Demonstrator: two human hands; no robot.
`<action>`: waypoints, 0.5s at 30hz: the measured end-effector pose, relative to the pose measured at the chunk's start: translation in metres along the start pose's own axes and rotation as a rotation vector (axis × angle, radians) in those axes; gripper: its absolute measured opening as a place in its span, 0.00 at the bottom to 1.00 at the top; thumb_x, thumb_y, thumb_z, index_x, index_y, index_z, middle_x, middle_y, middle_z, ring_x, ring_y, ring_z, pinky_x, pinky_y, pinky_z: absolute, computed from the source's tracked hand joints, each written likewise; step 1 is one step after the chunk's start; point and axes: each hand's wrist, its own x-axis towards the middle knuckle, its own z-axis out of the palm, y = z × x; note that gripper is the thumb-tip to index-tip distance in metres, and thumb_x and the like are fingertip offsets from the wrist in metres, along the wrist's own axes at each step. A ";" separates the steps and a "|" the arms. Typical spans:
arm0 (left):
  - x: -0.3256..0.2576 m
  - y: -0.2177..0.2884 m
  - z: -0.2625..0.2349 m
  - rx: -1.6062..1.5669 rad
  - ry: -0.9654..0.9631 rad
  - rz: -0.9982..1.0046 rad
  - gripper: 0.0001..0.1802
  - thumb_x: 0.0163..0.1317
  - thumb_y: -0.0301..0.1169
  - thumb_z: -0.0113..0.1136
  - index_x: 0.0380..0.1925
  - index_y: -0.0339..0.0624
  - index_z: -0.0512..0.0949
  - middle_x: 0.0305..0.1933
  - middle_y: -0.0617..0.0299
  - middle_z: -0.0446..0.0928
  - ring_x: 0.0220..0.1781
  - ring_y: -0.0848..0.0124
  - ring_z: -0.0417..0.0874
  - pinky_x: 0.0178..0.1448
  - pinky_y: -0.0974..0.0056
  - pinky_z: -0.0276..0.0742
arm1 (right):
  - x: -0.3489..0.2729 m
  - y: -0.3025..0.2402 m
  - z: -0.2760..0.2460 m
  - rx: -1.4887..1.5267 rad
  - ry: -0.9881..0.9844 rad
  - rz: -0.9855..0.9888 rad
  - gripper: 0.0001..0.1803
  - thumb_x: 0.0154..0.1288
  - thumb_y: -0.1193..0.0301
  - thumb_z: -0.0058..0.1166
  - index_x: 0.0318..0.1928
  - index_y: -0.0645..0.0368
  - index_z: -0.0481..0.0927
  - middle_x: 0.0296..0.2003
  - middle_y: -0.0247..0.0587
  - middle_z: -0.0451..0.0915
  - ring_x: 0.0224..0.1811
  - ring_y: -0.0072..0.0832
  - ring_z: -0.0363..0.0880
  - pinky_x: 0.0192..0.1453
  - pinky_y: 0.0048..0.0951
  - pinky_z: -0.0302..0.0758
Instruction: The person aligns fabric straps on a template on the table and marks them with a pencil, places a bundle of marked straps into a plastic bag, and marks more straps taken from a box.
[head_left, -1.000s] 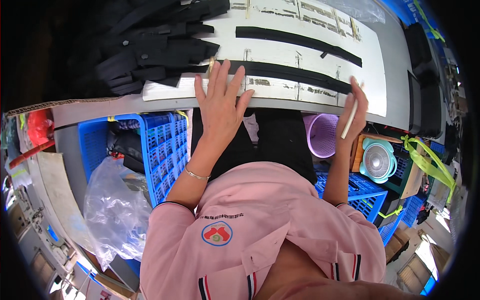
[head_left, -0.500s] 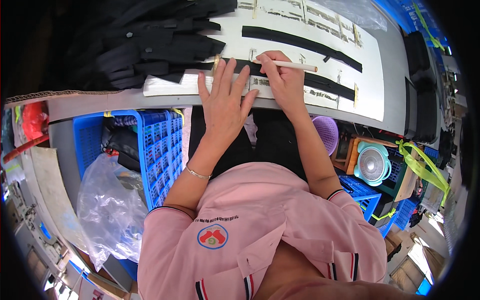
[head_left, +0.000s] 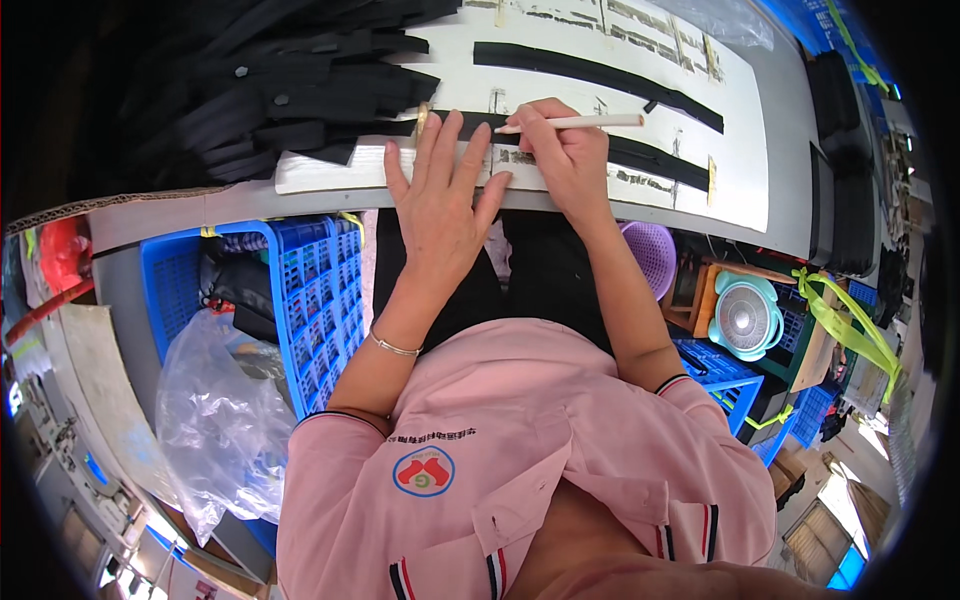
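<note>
A black fabric strip point(head_left: 655, 164) lies along the near part of a white marked board point(head_left: 745, 150). My left hand point(head_left: 440, 195) rests flat with fingers spread, its fingertips pressing on the strip's left part. Between the fingers and thumb of my right hand point(head_left: 570, 160) is a white pencil point(head_left: 605, 121), tilted, with its tip down at the strip just right of my left fingers. A second black strip point(head_left: 600, 80) lies farther back on the board, apart from both hands. Left of my left hand spreads a pile of black fabric pieces point(head_left: 300, 100).
A blue plastic crate point(head_left: 318, 300) stands below the table at left, with a clear plastic bag point(head_left: 220, 420) beside it. To the right below are a purple basket point(head_left: 650, 255) and a turquoise fan point(head_left: 745, 318). Black stacked pieces point(head_left: 850, 170) lie at the table's right end.
The pencil tip has shifted slightly left and down along the strip, and the pencil lies flatter. My left hand still presses on the strip. The whole view has shifted a little.
</note>
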 end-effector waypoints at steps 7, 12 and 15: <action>0.002 0.002 0.002 -0.006 0.004 -0.006 0.25 0.64 0.43 0.68 0.59 0.47 0.82 0.68 0.53 0.75 0.75 0.56 0.69 0.80 0.38 0.44 | -0.001 0.005 -0.003 -0.004 -0.070 -0.046 0.12 0.75 0.70 0.54 0.37 0.65 0.86 0.23 0.30 0.78 0.26 0.14 0.72 0.31 0.20 0.68; 0.002 0.001 0.000 0.002 -0.033 -0.012 0.25 0.64 0.42 0.68 0.60 0.46 0.82 0.70 0.52 0.73 0.76 0.55 0.68 0.80 0.38 0.42 | -0.001 0.004 -0.008 0.020 -0.093 -0.061 0.12 0.74 0.69 0.55 0.37 0.64 0.85 0.23 0.33 0.80 0.25 0.17 0.75 0.30 0.22 0.70; 0.002 0.002 -0.003 0.006 -0.057 -0.014 0.25 0.65 0.41 0.67 0.61 0.46 0.81 0.71 0.52 0.72 0.77 0.54 0.67 0.80 0.38 0.42 | -0.009 -0.001 -0.024 0.052 -0.051 0.016 0.12 0.75 0.72 0.53 0.36 0.65 0.85 0.26 0.31 0.81 0.26 0.14 0.72 0.32 0.19 0.68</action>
